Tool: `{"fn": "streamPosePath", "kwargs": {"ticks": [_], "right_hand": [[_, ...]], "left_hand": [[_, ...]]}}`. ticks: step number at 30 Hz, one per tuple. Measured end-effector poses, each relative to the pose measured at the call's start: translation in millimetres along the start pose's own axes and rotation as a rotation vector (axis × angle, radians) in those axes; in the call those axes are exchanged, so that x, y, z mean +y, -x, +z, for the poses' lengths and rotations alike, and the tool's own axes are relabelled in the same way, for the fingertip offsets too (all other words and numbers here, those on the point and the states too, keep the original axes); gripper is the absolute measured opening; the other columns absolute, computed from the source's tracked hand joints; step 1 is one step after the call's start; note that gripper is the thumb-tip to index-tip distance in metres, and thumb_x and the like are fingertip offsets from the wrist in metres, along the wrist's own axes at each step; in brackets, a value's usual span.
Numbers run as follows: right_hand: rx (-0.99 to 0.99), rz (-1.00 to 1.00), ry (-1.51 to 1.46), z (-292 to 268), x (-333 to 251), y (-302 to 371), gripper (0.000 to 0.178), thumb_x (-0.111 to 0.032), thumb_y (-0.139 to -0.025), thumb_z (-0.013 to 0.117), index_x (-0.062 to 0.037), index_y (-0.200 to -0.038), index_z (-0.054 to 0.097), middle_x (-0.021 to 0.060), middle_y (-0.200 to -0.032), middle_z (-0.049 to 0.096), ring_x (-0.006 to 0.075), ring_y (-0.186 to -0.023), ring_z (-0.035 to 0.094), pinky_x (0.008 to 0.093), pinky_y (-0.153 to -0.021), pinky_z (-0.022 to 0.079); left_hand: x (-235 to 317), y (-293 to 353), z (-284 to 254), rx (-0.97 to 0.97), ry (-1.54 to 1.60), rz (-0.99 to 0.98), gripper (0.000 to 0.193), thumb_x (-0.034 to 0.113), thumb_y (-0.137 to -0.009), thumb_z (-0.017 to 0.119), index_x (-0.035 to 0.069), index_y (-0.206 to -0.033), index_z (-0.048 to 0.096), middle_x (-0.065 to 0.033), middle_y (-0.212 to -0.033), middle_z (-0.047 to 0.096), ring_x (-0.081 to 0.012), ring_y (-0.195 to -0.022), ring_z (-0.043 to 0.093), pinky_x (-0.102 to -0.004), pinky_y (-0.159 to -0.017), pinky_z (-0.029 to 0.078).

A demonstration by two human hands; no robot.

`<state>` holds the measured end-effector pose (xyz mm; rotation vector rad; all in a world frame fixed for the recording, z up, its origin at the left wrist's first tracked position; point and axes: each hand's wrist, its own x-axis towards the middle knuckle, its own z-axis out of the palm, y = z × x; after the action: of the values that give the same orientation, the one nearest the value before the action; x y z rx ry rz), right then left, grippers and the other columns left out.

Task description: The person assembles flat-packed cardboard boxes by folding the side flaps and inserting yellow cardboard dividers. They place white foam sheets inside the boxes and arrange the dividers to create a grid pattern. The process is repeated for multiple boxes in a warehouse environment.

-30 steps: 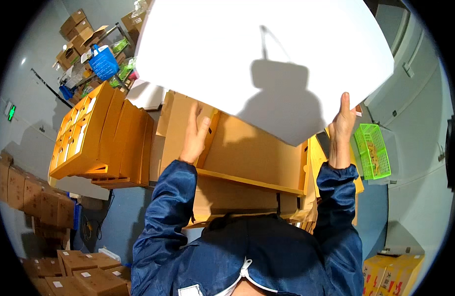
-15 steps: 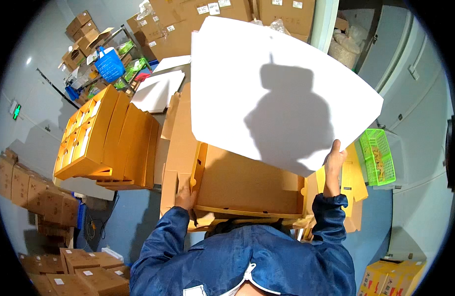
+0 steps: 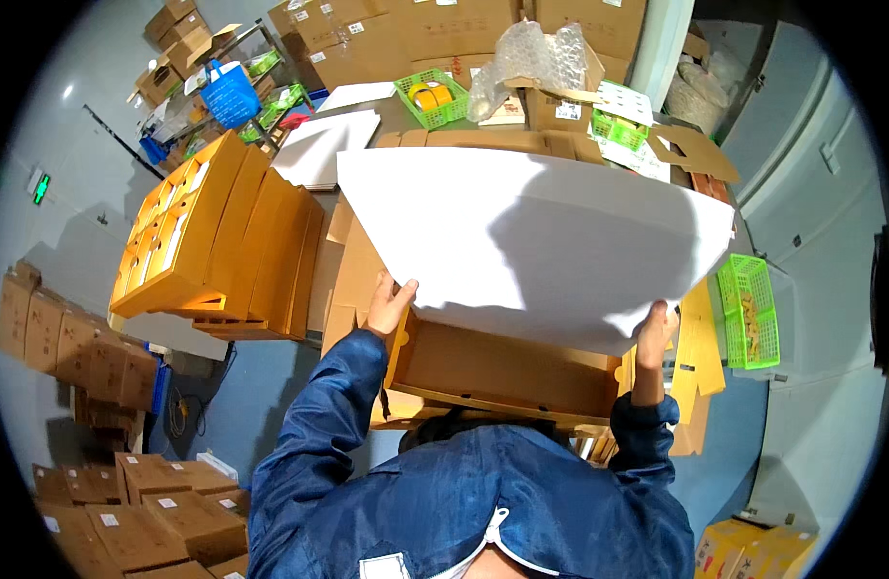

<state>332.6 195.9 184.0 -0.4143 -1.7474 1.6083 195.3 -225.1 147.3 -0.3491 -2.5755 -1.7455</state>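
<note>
A large white board [image 3: 425, 207] slants over the workbench, a dark shadow falling across it. My left hand [image 3: 388, 307] is closed on its lower left edge, the thumb lying on the white face. At the lower right corner my right hand [image 3: 655, 340] grips the same board, thumb in front. Beneath the board is a shallow open box [image 3: 492, 362] with a brown inside and yellow-orange side walls. The board hides the far part of this box. Brown cardboard [image 3: 355, 265] extends past the box on the left.
Stacked yellow-orange compartment boxes [image 3: 246, 241] stand at left, with white sheets [image 3: 327, 145] behind. Green baskets sit at the back [image 3: 435, 114] and right [image 3: 750, 318]. Bubble wrap [image 3: 536, 63] lies near the back cartons. Flat yellow pieces [image 3: 697, 338] rest beside my right hand.
The board has come down and tilted, uncovering the back of the bench. My left hand has moved from the box's left side onto the board. The right hand keeps its hold.
</note>
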Motion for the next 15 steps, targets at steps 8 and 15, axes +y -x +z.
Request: {"fn": "streamPosePath", "kwargs": {"ticks": [8,15], "right_hand": [[-0.146,-0.043,0.835,-16.2,79.6,1.6,0.065,-0.052,-0.092,0.041,0.0095,-0.083,0.06,0.027,-0.074,0.059,0.0427,-0.069,0.056,0.0459,-0.067,0.045],[-0.482,0.028,1.279,-1.8,-12.8,-20.1,0.055,-0.049,-0.089,0.047,0.0032,-0.087,0.064,0.0232,-0.099,0.062,0.0395,-0.09,0.059,0.0466,-0.074,0.047]], "left_hand": [[-6.9,28.0,-3.4,-0.153,-0.38,-0.122,0.034,0.027,-0.087,0.06,-0.002,-0.103,0.057,-0.016,-0.085,0.058,-0.0281,-0.077,0.056,-0.0367,-0.074,0.045],[23.9,-21.5,-16.2,-0.458,-0.994,-0.224,0.04,0.035,-0.084,0.057,0.007,-0.112,0.058,-0.0211,-0.101,0.062,-0.0371,-0.094,0.06,-0.0454,-0.079,0.047]]}}
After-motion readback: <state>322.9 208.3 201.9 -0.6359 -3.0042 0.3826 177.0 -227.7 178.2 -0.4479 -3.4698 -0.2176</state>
